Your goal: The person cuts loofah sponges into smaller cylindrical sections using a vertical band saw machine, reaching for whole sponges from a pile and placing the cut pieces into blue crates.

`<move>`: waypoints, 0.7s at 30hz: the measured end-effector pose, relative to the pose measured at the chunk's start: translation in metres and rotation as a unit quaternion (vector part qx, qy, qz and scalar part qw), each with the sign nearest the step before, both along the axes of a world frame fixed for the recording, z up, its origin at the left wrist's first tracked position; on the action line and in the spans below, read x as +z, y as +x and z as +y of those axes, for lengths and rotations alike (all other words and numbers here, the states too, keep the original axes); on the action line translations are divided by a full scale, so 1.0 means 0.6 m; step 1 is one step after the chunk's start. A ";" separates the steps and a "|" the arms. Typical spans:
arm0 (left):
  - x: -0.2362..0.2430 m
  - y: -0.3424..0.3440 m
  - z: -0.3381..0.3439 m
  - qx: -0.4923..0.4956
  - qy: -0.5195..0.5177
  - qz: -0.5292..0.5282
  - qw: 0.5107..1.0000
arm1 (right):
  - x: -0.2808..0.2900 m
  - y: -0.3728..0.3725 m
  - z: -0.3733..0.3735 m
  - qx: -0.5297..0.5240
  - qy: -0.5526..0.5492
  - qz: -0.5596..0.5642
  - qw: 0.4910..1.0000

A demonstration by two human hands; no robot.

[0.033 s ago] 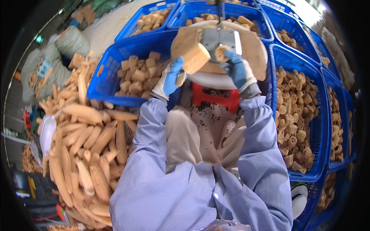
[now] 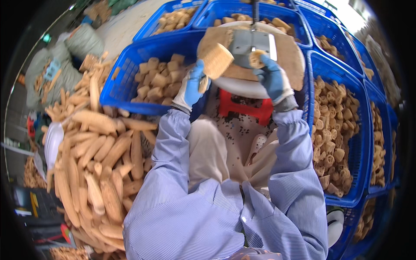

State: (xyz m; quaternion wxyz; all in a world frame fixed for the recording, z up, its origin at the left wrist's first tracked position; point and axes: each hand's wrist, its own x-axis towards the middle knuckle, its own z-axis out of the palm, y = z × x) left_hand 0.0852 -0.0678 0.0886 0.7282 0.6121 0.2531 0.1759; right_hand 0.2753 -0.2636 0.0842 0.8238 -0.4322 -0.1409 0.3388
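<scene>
My left hand point(image 2: 193, 86), in a blue-and-white glove, is closed on a thick, pale tan cut loofah piece point(image 2: 218, 61), tilted up to the right. A smaller tan piece point(image 2: 203, 84) shows under its fingers by the palm. My right hand point(image 2: 272, 80), gloved the same way, pinches a short loofah end piece point(image 2: 257, 59) with its hollow cut face showing. Both hands are at the near side of a wooden board point(image 2: 291, 65) with a grey metal plate point(image 2: 242, 45) set in it. Behind the right piece, a thin upright dark blade or rod point(image 2: 254, 19) meets the plate.
A blue crate point(image 2: 113, 89) of cut loofah chunks stands left of the board. On the right, another blue crate point(image 2: 357, 182) holds hollow end pieces; more crates ring the far side. Whole loofahs point(image 2: 97, 149) lie heaped at left. A red stool point(image 2: 245, 108) stands below the board.
The whole view has shifted slightly. Against the board, the left hand's loofah piece has moved a little left and the right hand's piece slightly right, so they are farther apart. Both grips stay the same.
</scene>
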 end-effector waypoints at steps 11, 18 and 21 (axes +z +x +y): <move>-0.270 -0.085 0.174 0.370 -0.004 -0.081 0.926 | 0.012 -0.144 0.034 0.070 -0.111 -0.099 0.986; -0.249 0.016 0.018 0.255 -0.190 -0.484 0.815 | -0.045 -0.275 0.117 0.141 -0.066 -0.177 0.972; -0.178 0.007 -0.038 0.249 -0.217 -0.498 0.802 | -0.031 -0.269 0.104 0.087 -0.072 -0.216 0.970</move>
